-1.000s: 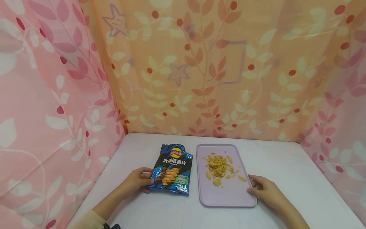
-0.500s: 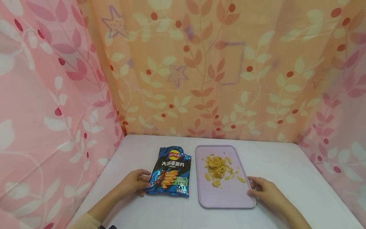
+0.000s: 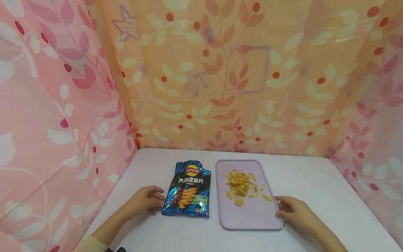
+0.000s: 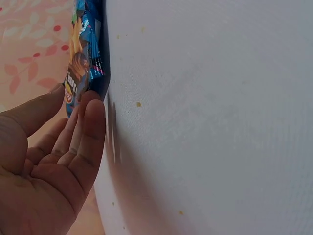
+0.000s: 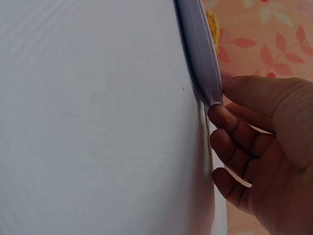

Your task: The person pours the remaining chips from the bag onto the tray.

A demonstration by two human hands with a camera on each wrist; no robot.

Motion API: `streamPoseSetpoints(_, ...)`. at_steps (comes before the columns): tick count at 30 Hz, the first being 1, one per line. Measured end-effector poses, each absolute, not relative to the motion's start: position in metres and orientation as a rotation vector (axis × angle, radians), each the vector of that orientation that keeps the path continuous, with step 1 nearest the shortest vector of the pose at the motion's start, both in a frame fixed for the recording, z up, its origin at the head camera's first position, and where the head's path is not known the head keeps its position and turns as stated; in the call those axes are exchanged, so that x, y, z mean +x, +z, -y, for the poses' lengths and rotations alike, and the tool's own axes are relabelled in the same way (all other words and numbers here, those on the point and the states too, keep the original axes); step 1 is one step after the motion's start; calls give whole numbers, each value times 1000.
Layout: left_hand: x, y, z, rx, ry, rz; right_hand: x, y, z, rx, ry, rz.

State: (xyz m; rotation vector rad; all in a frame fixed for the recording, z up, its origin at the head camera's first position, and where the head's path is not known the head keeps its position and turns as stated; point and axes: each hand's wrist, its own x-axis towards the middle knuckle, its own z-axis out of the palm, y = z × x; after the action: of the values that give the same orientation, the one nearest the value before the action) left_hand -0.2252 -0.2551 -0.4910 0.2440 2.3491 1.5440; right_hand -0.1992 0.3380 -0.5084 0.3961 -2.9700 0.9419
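A blue and black potato chip bag point(image 3: 188, 189) with a torn top lies on the white table. My left hand point(image 3: 145, 202) is just left of its lower corner, fingers loosely bent; the left wrist view shows the fingertips point(image 4: 94, 115) close to the bag point(image 4: 87, 54), holding nothing. Right of the bag is a pale purple tray point(image 3: 248, 219) with a heap of broken yellow chips point(image 3: 240, 183). At the tray's right rim, my right hand point(image 3: 296, 211) has its fingers loosely bent. In the right wrist view, the thumb and fingers point(image 5: 222, 116) are against or very near the rim point(image 5: 208, 73).
White cloth covers the table point(image 3: 176, 236), which shows a few tiny yellow crumbs point(image 4: 139, 104) in the left wrist view. Floral curtains stand behind the table point(image 3: 201, 105) and along its left point(image 3: 63, 157) and right sides. A narrow strip of table separates bag and tray.
My left hand has let go of the bag's lower left corner and drawn slightly left. The right hand has eased slightly outward at the tray's rim. Bag and tray lie nearly where they were.
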Motion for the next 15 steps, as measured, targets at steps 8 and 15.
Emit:
streamPoseSetpoints(8,-225,-485,256,255,1530,-2406,-198,-505,-341,503,896,2906)
streamPoseSetpoints(15,-225,-474,260,327,1422,-2547,-194,-507,-344,556,689,2865)
